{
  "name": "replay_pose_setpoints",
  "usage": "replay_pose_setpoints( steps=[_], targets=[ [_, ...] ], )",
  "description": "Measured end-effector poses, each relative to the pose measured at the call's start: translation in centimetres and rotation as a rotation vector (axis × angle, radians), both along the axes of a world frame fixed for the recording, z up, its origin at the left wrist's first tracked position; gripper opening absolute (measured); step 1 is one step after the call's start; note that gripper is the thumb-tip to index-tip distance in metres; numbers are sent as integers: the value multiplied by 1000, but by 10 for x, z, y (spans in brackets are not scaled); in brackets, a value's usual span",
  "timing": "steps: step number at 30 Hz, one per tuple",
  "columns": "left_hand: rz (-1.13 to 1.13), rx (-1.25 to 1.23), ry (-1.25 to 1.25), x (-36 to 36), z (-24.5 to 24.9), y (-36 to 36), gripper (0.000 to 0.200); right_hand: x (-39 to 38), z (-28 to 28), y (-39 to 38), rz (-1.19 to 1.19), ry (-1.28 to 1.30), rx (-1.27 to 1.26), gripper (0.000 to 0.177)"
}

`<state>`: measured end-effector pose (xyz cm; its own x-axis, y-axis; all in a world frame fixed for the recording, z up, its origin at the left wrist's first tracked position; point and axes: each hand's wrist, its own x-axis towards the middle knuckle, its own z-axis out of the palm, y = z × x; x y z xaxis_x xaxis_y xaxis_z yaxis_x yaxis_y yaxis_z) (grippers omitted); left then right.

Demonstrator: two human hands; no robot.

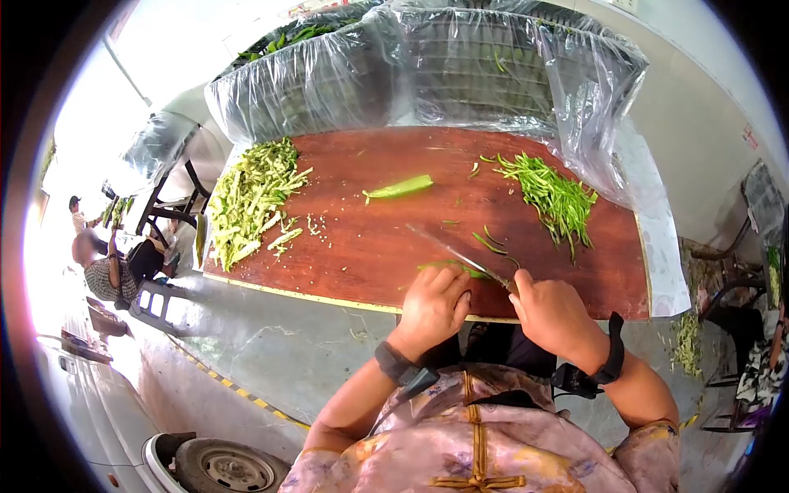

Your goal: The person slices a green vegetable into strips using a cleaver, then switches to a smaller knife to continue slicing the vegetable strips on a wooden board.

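Observation:
My right hand (560, 319) is closed around the handle of a knife (456, 253), its thin blade pointing forward and to the left above the wooden board (345, 222). Beside the blade, the curled fingers of my left hand (429, 306) press on a green vegetable piece (450, 264), mostly hidden under them. Farther up the board lies a pale green vegetable piece (400, 188), apart from both hands. A few thin green strips (491, 240) are scattered just beyond the knife.
Pale cut pieces (255, 201) are heaped at the board's left, and thin green shreds (552, 197) at its right. Behind stand plastic-covered crates (485, 70). On the left are a seated person (115, 275) and a vehicle wheel (230, 467). Chairs stand at both sides.

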<state>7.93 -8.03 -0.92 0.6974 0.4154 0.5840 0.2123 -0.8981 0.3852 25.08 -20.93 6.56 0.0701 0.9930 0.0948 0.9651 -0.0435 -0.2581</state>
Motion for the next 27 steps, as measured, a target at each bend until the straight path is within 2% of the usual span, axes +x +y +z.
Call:
replay_pose_setpoints(
  steps=[8,14,18,20,21,27],
  targets=[
    [-19,8,-30,1,1,2,17,-3,8,-12,31,-40,-76,22],
    [-24,-3,-14,1,1,4,18,-9,-1,5,27,-77,-149,21],
    [-29,-48,-2,1,-2,6,19,-11,-18,48,146,-34,18,19],
    [-27,-39,-38,1,-3,4,21,-8,-24,62,76,-45,108,19],
    [-7,-14,-21,0,-2,3,25,-1,-25,66,25,-35,72,20],
    [65,62,-6,-3,-1,0,27,6,-13,20,-29,-6,44,22]
  ],
)
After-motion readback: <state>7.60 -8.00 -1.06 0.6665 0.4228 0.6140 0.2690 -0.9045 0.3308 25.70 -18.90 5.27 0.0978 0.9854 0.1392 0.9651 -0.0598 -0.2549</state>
